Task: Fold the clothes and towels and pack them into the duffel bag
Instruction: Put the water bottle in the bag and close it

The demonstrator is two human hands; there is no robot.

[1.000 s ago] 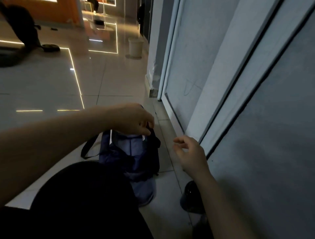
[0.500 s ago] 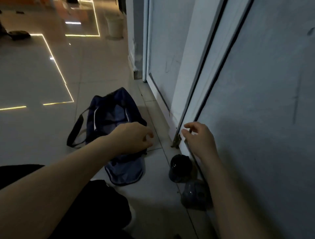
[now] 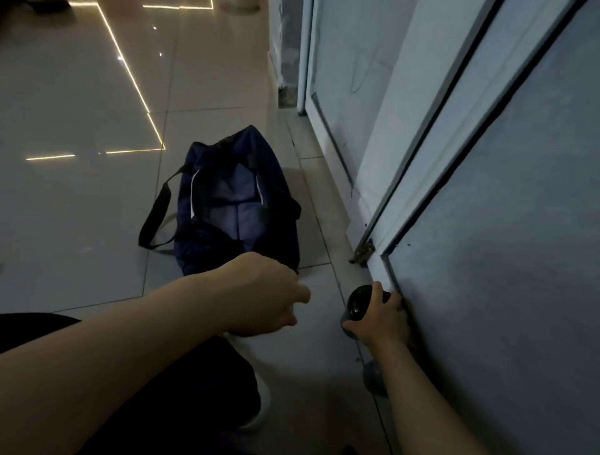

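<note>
Right hand now around dark roll.

Glossy pale floor tiles spread across the dim room; thin bright light lines are mirrored in them, meeting at angles; a grey wall panel fills the right side, crossed by pale slanting frame strips with dark seams; a small metal bracket sits at the foot of 1 strip; a pale, round bin-like base shows at the top edge; a white shoe rests on the tiles below dark trousers.
</note>
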